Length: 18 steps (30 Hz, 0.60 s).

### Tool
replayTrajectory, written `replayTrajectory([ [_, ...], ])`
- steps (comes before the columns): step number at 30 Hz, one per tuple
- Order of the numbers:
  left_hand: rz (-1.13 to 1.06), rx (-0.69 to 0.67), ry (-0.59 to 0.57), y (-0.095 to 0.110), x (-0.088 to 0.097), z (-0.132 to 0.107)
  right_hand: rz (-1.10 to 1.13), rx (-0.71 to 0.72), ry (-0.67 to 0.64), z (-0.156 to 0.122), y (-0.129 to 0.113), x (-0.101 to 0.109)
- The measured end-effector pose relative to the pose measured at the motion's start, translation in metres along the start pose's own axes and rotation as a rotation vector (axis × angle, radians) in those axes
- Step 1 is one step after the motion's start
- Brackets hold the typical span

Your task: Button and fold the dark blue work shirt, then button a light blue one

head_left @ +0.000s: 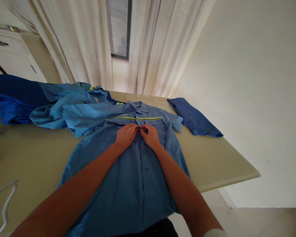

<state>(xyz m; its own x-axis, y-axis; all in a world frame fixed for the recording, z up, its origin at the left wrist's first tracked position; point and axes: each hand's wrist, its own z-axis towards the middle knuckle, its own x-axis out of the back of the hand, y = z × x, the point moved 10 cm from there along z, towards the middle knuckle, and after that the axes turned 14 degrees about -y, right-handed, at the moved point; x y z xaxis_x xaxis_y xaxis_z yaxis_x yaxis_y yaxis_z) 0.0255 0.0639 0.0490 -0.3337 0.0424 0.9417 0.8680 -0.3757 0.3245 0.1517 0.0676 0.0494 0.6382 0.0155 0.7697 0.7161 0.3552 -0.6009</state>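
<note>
Blue shirt (120, 187) lies face-up, both hands (126, 135) (150, 135) close together, pinching its front placket (143, 154).

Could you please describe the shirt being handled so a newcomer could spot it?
Find the table in front of the curtains. Near its right end, a blue shirt lies front up, the left hand and right hand pinching its front placket. Unlike the heaped garments on its left, it is spread out, with yellow stripes across it.

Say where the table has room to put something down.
Bare table: right, between shirt, navy garment and edge; left, between clothes pile and white rods. Crowded: back left, under that pile; centre, under the shirt, left hand and right hand.
</note>
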Motion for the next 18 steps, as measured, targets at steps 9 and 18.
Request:
replayTrajectory([
  [9, -0.059, 0.002, -0.017, -0.001, -0.001, 0.001, -0.05, -0.058, -0.029, 0.0, -0.006, -0.002],
  [18, -0.346, 0.073, 0.027, -0.022, -0.003, 0.009, 0.12, -0.054, -0.061, 0.004, 0.001, -0.009],
])
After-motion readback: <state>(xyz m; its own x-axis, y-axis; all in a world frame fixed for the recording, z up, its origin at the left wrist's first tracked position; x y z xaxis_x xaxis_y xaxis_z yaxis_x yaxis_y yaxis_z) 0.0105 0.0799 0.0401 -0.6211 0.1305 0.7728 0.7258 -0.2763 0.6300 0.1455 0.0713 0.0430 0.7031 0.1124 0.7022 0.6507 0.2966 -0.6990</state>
